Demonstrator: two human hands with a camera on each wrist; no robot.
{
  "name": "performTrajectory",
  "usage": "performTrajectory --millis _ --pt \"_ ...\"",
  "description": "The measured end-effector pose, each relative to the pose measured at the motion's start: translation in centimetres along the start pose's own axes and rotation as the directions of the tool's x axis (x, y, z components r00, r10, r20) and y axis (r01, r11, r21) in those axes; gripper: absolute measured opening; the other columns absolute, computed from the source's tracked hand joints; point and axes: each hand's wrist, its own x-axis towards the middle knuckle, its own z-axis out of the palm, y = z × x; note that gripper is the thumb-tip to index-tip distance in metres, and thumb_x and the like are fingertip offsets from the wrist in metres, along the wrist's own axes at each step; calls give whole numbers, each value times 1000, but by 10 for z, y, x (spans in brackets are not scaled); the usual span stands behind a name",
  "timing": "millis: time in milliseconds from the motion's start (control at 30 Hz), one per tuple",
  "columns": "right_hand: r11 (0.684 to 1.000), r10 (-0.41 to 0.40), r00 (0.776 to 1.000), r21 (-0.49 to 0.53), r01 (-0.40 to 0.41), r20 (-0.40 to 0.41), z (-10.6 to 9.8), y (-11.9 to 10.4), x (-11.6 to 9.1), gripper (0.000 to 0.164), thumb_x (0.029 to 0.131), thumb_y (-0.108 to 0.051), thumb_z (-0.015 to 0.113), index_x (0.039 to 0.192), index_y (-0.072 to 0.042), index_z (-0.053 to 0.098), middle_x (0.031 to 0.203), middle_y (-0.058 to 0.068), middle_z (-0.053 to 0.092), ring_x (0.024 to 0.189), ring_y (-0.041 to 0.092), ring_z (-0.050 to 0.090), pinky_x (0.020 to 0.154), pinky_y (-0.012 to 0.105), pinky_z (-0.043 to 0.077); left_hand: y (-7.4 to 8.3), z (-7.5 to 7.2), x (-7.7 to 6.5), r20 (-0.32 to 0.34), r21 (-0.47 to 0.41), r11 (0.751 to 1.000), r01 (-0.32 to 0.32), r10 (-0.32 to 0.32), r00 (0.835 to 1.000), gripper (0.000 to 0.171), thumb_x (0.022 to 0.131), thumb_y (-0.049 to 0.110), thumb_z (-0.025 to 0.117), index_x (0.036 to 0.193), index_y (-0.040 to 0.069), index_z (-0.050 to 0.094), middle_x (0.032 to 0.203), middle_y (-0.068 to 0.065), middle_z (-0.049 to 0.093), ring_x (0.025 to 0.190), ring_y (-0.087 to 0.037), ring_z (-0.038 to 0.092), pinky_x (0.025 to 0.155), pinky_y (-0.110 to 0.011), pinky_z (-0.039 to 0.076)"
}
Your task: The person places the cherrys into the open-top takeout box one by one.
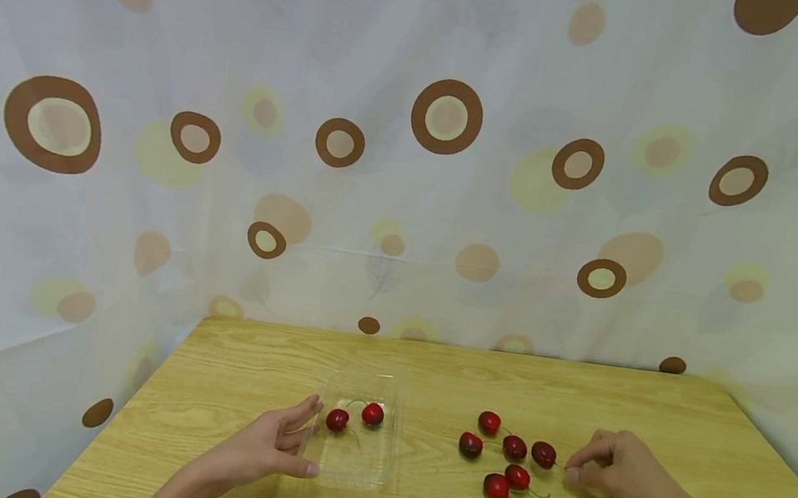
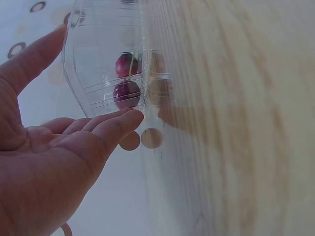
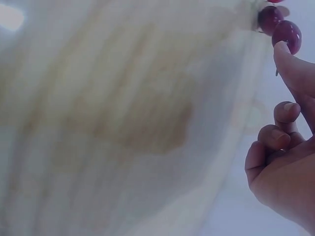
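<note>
On the desk [image 1: 257, 348], nearer its left edge than its right, sits the clear plastic box [image 1: 360, 458] with two cherries [image 1: 337, 419] inside; the left hand [image 1: 267, 444] grasps nothing, fingers extended at the box's left wall and thumb at its near-left corner, a placing that would steady so light a container. Toward the desk's right edge, the right hand [image 1: 623, 472] seems to pinch the stem [image 1: 559, 465] of the rightmost cherry [image 1: 543, 455], sparing the fruit pressure, though the fingertips show too small for certainty. Between box and right hand lie five loose cherries [image 1: 514, 447], clustered within easy reach.
</note>
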Motion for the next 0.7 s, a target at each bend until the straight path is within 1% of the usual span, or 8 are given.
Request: performTrajectory --millis 100,200,300,433,567,700 --pt "1000 14 1000 -16 -14 -9 -3 -5 6 6 93 -5 80 96 -4 84 73 -4 54 62 10 39 55 29 33 0 -1 0 -3 2 1000 0 0 1000 99 101 11 73 166 -5 1 171 -28 4 153 -52 17 120 -57 31" --pt "999 34 999 -31 -35 -17 -5 -12 14 7 92 -9 82 97 -6 85 72 -5 51 62 9 36 55 30 31 0 -1 -1 -3 5 1000 -1 1 1000 98 101 11 73 166 -5 1 171 -29 4 153 -52 17 120 -57 31" --pt "999 34 999 -34 -34 -18 -7 -20 21 8 92 -11 82 98 -6 85 72 -4 49 62 10 35 54 30 31 -1 -1 -1 1 1 1000 -2 2 1000 98 101 11 73 166 -5 0 171 -29 3 153 -52 17 120 -57 31" --pt "999 26 1000 -25 -26 -12 -6 -31 29 10 93 -12 81 99 -5 85 72 -4 48 63 11 35 55 30 31 -2 -1 -1 4 -10 1000 1 -1 1000 98 102 11 72 166 -5 0 171 -29 3 153 -51 16 120 -57 31" --pt "999 47 999 -5 -47 -1 -3 -41 37 12 93 -14 82 101 -5 85 74 -2 49 65 11 36 56 29 32 -2 -1 -1 6 -9 1000 5 -5 1000 98 102 11 72 166 -4 0 171 -28 3 153 -51 16 120 -57 30" --pt "999 53 999 -3 -53 3 2 -51 45 12 93 -16 83 100 -7 85 75 0 51 66 11 37 58 29 32 -2 -1 0 3 -1 1000 4 -4 1000 99 101 11 73 166 -4 0 172 -28 3 153 -51 17 120 -57 31"
